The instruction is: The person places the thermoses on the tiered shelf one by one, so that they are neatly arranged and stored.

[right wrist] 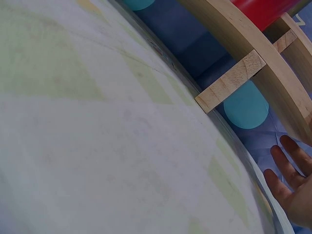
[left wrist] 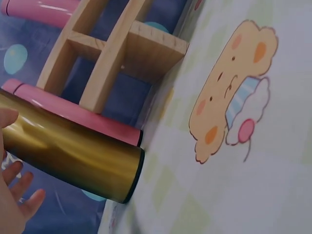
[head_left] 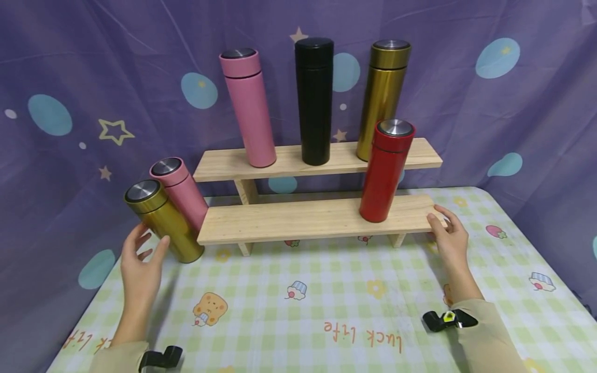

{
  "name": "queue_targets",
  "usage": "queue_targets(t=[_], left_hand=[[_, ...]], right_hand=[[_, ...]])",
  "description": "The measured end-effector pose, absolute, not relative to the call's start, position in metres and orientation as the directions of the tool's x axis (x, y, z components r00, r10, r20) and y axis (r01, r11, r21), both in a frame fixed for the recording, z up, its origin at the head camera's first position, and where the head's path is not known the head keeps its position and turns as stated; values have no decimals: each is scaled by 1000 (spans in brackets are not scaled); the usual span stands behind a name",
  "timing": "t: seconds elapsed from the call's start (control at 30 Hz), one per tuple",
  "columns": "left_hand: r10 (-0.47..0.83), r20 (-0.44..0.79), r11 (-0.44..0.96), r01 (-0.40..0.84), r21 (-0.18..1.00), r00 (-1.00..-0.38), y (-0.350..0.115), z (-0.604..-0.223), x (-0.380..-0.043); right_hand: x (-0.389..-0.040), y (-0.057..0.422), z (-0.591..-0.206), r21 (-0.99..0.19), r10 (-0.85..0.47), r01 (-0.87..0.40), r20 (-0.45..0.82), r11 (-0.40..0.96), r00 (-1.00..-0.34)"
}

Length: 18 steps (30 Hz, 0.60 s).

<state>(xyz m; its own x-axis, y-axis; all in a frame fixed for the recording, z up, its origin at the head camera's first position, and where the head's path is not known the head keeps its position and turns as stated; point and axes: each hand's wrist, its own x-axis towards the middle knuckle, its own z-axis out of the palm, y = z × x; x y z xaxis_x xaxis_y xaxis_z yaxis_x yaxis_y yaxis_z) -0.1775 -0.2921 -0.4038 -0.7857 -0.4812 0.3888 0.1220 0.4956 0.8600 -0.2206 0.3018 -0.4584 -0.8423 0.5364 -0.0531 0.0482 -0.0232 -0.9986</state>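
Note:
A gold thermos flask (head_left: 174, 225) with a steel-topped lid stands on the table at the left, in front of a pink flask (head_left: 186, 197). My left hand (head_left: 141, 267) is beside the gold flask, thumb and fingers spread at its near side; some fingers are loosely bent in the left wrist view. My right hand (head_left: 452, 238) is at the right end of the lower wooden shelf (head_left: 298, 220), its thumb and forefinger touching the board. Extended fingers (right wrist: 285, 165) show below the board's end in the right wrist view. On that lower board stands a red flask (head_left: 384, 173).
The upper shelf (head_left: 284, 158) bears a pink flask (head_left: 249, 111), a black flask (head_left: 315, 103) and a gold flask (head_left: 382, 98). A checked tablecloth (head_left: 261, 321) covers the table. Behind hangs a purple patterned curtain (head_left: 140, 62).

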Motion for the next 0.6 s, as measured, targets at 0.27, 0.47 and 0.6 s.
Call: queue_targets(t=[0.27, 0.47, 0.6], left_hand=[[-478, 359, 462, 118, 879, -801, -295, -409, -192], [-488, 347, 429, 127, 894, -801, -292, -411, -201], [-486, 347, 421, 134, 897, -802, -291, -413, -206]], right_hand=[[-220, 301, -459, -999, 541, 47, -43, -6, -840], [-221, 301, -458, -999, 549, 35, -48, -34, -834], [-222, 301, -458, -998, 553, 40, -58, -45, -831]])
